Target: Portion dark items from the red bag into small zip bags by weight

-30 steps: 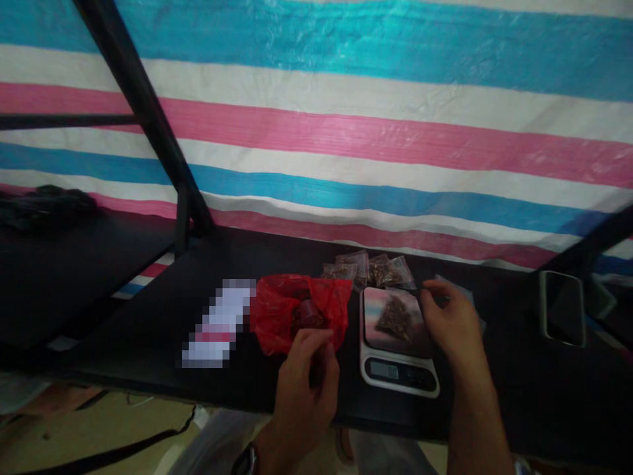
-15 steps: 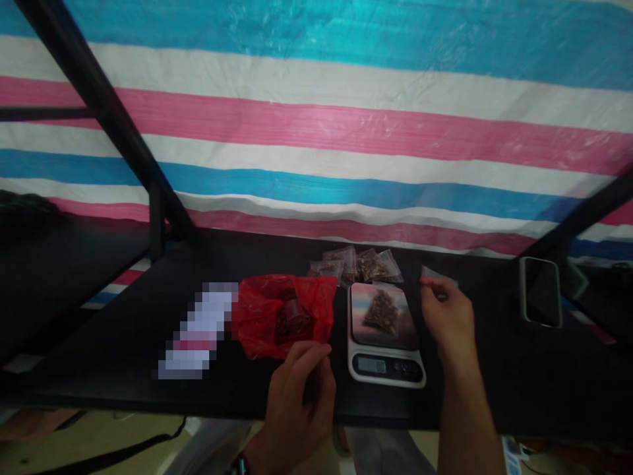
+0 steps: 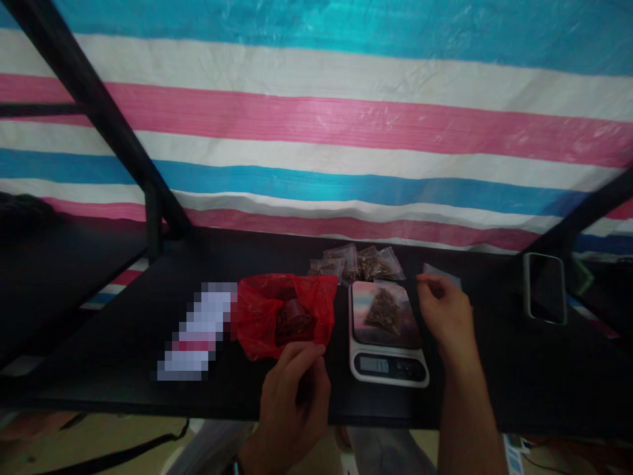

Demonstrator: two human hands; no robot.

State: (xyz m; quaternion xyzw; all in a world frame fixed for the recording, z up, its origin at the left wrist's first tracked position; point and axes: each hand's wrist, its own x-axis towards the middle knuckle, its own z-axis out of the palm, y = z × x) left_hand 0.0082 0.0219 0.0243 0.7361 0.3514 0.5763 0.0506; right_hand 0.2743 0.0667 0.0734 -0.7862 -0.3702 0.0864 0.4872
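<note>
A clear zip bag of brown dried bits (image 3: 384, 310) lies on the plate of a white digital scale (image 3: 363, 377). My right hand (image 3: 445, 310) hovers just right of the scale, thumb and forefinger curled together, with nothing visible between them. Behind its knuckles lies flat clear plastic (image 3: 448, 274), partly hidden by the hand. My left hand (image 3: 297, 389) is at the near edge of an open red plastic bag (image 3: 254, 330), fingers loosely bent and the thumb a little apart, with nothing seen in it. Inside the red bag rests a clear cup (image 3: 295, 315) among dark loose bits.
Several filled zip bags (image 3: 378, 264) lie behind the scale on the black table (image 3: 222, 251). A phone (image 3: 544, 288) stands at the right. Left of the red bag is a blurred-out pale item (image 3: 198, 333). Dark frame bars (image 3: 109, 125) and a striped sheet (image 3: 316, 119) bound the back.
The scale's display has gone from a zero-like reading to other digits that I cannot read surely. Both hands have shifted slightly left; the filled bag stays on the scale.
</note>
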